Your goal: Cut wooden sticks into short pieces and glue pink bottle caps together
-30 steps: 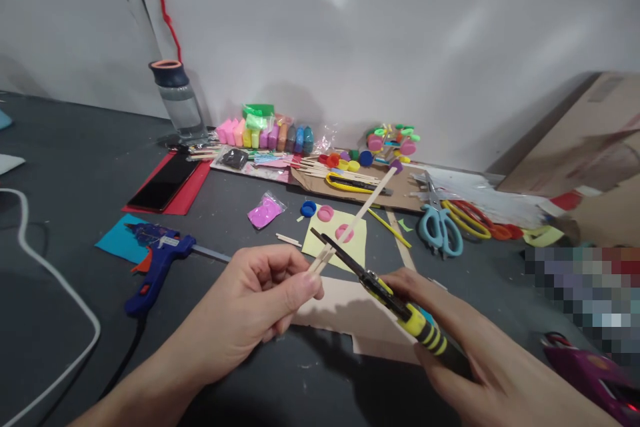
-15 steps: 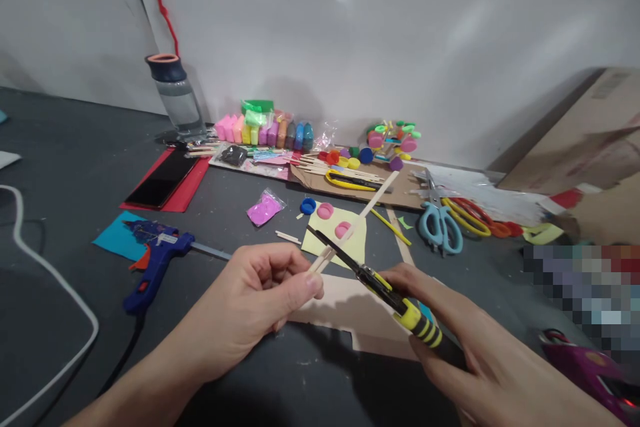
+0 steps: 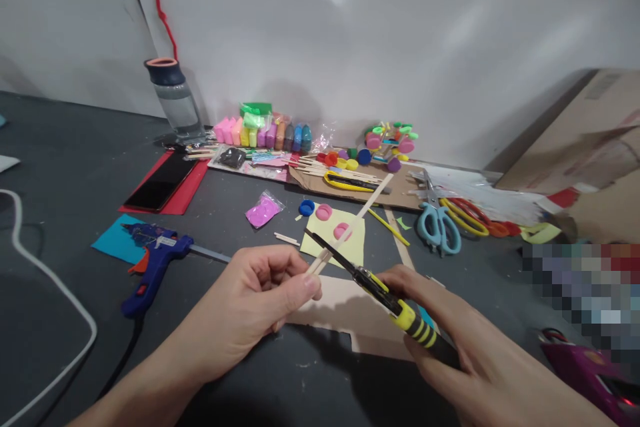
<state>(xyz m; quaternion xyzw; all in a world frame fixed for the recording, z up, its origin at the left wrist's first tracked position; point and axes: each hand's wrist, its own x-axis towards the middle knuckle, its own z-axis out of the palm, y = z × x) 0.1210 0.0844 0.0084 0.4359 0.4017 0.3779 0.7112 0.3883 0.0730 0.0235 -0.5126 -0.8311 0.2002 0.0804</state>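
My left hand (image 3: 273,290) pinches thin pale wooden sticks (image 3: 369,208) between thumb and fingers. One long stick slants up and to the right; a shorter end shows beside it near my fingertips. My right hand (image 3: 445,340) is wrapped round the black-and-yellow handles of snips (image 3: 380,290). Their thin dark blades lie across the sticks just beyond my left fingertips. Whether the blades press on the wood, I cannot tell. Below the sticks are a yellow paper (image 3: 356,250) with two pink clay discs (image 3: 343,232) and a pale cardboard sheet (image 3: 380,327).
A blue glue gun (image 3: 155,253) with its cord lies at left, near a phone (image 3: 161,181) and a water bottle (image 3: 177,103). Along the wall are clay packs (image 3: 265,133) and a yellow box cutter (image 3: 345,180). Blue scissors (image 3: 439,223) lie at right, before a cardboard box (image 3: 585,130).
Almost nothing differs. The stick tip and my right hand with the snips sit very slightly further left, and the whole view has shifted a little. My grips are the same.
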